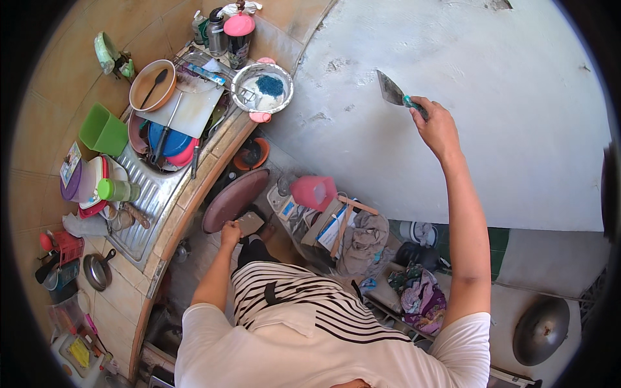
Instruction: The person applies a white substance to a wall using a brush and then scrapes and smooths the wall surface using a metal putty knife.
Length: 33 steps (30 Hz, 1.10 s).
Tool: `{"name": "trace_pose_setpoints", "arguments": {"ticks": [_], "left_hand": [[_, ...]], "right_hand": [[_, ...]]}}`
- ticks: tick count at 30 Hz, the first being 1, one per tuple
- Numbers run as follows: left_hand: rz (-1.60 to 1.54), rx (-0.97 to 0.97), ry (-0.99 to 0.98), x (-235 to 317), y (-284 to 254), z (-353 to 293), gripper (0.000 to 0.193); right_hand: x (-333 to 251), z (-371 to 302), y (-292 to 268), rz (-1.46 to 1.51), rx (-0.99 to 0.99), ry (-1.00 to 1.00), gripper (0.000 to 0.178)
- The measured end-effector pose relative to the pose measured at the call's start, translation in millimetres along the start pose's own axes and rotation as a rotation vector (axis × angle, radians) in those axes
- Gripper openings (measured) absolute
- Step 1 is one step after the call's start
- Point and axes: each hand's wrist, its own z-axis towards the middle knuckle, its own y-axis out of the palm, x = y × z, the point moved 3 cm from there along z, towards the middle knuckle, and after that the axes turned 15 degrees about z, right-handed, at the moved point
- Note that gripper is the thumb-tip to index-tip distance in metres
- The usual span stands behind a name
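My right hand (435, 124) is raised at the white wall, wrapped round the handle of a pointing trowel (391, 89). Its pointed metal blade lies close to the wall surface (491, 97); whether it touches cannot be told. Held low beside my body, my left hand (231, 234) is closed on a flat tan rectangular piece (250, 224) with a dark part at its edge. What kind of tool this is does not show clearly. Rough, patchy marks show on the wall to the left of the trowel.
A pot (262, 90) with white contents and something blue sits at the counter's corner. Dishes surround the steel sink (147, 223) on my left. Below the wall are a maroon round basin (235, 200), a pink container (314, 192), piled cloths (420, 297) and a dark wok (542, 330).
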Motion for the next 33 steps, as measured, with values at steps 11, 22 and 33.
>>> {"name": "trace_pose_setpoints", "arguments": {"ticks": [11,22,33], "left_hand": [[-0.139,0.006,-0.177,-47,-17,-10,0.027],[-0.232,0.04,-0.276,-113,-41,-41,0.029],[-0.275,0.044,-0.414,-157,-37,-89,0.031]], "right_hand": [[12,29,116,-0.148,-0.163,-0.031,0.025],[19,20,223,-0.203,-0.31,-0.021,0.03],[36,28,302,-0.242,-0.341,-0.009,0.033]]}}
